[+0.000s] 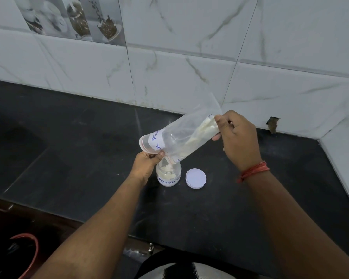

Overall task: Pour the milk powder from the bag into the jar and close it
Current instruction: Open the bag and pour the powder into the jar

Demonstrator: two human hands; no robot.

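You stand at a dark countertop (69, 137) backed by a marble-patterned tiled wall (189, 57). Your left hand (147, 164) pinches the lower mouth corner of a clear zip bag (181, 135), which bears a handwritten paper label, right over a small clear jar (168, 175) labelled "POWDER". Your right hand (238, 139) grips the bag's raised bottom end, so the bag slopes down from right to left. Pale milk powder (206, 129) clings in a streak near the high end, and some already lies in the jar. The white lid (195, 178) lies flat on the counter just right of the jar, apart from it. To pour well, keep the mouth corner centred over the opening, lift the high end gradually, and shake the stuck powder loose so none spills outside.
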